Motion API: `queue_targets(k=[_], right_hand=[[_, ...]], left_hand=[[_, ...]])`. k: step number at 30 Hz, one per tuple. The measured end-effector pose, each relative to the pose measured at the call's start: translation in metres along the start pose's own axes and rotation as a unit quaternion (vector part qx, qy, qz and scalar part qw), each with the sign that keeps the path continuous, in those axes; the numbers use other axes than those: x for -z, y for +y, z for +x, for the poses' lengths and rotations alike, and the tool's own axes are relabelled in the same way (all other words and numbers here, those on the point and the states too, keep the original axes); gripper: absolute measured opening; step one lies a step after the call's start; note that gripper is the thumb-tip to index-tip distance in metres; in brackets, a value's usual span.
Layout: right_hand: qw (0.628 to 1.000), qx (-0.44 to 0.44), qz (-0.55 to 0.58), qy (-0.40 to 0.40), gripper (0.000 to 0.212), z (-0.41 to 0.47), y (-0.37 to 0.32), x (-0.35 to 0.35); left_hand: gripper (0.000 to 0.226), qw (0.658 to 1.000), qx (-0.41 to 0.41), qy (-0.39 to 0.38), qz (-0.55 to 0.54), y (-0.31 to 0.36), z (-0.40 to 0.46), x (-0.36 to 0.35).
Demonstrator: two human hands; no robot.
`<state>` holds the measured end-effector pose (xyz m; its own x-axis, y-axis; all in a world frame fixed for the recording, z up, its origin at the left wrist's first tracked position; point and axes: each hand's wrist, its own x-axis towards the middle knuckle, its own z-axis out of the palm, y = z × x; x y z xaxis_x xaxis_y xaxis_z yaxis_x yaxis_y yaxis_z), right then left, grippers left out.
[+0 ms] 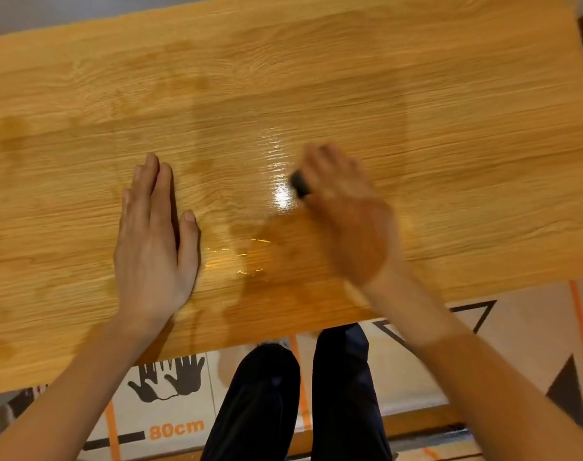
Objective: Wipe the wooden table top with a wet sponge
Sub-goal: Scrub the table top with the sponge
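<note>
A dark sponge (299,184) sits under the right hand (346,214), near the middle of the wooden worktop (416,94), its fingers (320,161) curled over it and blurred. A shiny wet patch (280,194) lies just beside it. The left hand (153,241) rests flat, fingers straight and together, thumb apart.

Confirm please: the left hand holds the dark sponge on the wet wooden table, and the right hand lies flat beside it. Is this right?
Not quite: the hands are swapped. In the head view, the right hand holds the dark sponge on the wet wooden table, and the left hand lies flat beside it.
</note>
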<state>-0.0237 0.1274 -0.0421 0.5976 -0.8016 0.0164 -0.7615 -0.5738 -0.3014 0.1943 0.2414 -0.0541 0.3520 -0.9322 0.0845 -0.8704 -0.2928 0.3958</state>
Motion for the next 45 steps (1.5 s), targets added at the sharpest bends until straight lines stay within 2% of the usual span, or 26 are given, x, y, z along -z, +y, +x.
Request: queue_targets(k=[2,4,7,10,13,15,17,19,22,24,25,28,31,34,36,40,42,43,45], right_hand=[[0.995,-0.089,0.011,0.044,0.038,-0.023,0.046,0.02],[0.978,-0.181,0.041,0.093,0.04,-0.042,0.067,0.032],[0.955,-0.248,0.062,0.149,0.039,-0.035,0.037,0.02],[0.971,-0.165,0.039,0.166,0.04,-0.022,-0.038,-0.015],[0.981,-0.095,0.084,0.145,0.039,-0.013,-0.104,-0.044],[0.991,-0.022,0.076,0.106,0.044,-0.013,-0.113,-0.043],[0.997,0.019,0.043,0.059,0.05,-0.02,-0.086,-0.029],[0.998,-0.014,0.028,0.057,0.046,-0.039,-0.039,-0.013],[0.977,-0.17,0.068,0.106,0.039,-0.075,0.023,0.015],[0.955,-0.248,0.084,0.138,0.04,-0.081,0.026,0.018],[0.95,-0.26,0.086,0.151,0.039,-0.076,0.014,0.014],[0.972,-0.184,0.039,0.144,0.04,-0.05,-0.053,-0.015],[0.995,-0.067,0.031,0.073,0.048,-0.038,-0.114,-0.039],[0.996,0.008,0.049,0.074,0.048,-0.043,-0.088,-0.03],[0.993,-0.023,0.067,0.099,0.041,-0.06,-0.037,-0.015],[0.959,-0.234,0.087,0.137,0.04,-0.095,0.045,0.021],[0.937,-0.291,0.094,0.167,0.041,-0.09,0.038,0.017],[0.937,-0.292,0.084,0.174,0.041,-0.083,0.022,0.01],[0.952,-0.236,0.058,0.184,0.039,-0.072,-0.026,-0.011]], left_hand=[[0.055,1.0,0.005,0.002,-0.003,0.0,0.0,-0.001],[0.055,1.0,0.01,0.002,-0.006,0.001,0.0,-0.001],[0.055,1.0,0.008,-0.001,-0.001,-0.001,0.002,0.0],[0.055,1.0,0.003,-0.004,-0.002,-0.002,0.003,0.0],[0.054,1.0,0.004,-0.005,0.001,-0.003,0.002,-0.001],[0.053,1.0,0.004,-0.005,-0.002,-0.003,0.001,-0.001],[0.053,1.0,-0.002,-0.002,0.0,-0.004,0.001,-0.001],[0.053,1.0,-0.011,0.003,0.001,-0.005,0.001,-0.003],[0.053,1.0,-0.017,0.006,0.002,-0.006,0.001,-0.003],[0.053,1.0,-0.017,0.009,0.006,-0.006,0.001,-0.003],[0.053,1.0,-0.016,0.008,0.007,-0.007,0.001,-0.004],[0.053,1.0,-0.012,0.01,0.007,-0.006,0.002,-0.004],[0.054,1.0,-0.013,0.012,-0.001,-0.005,0.001,-0.006],[0.054,1.0,-0.009,0.015,-0.008,-0.006,0.0,-0.005],[0.055,1.0,-0.011,0.009,-0.022,-0.008,0.0,-0.003],[0.057,0.998,-0.028,-0.013,-0.05,-0.01,-0.008,0.006],[0.057,0.998,-0.019,-0.025,-0.058,-0.005,-0.02,0.012],[0.056,0.997,-0.008,-0.031,-0.064,-0.001,-0.03,0.014],[0.054,0.996,0.015,-0.036,-0.077,0.007,-0.048,0.015]])
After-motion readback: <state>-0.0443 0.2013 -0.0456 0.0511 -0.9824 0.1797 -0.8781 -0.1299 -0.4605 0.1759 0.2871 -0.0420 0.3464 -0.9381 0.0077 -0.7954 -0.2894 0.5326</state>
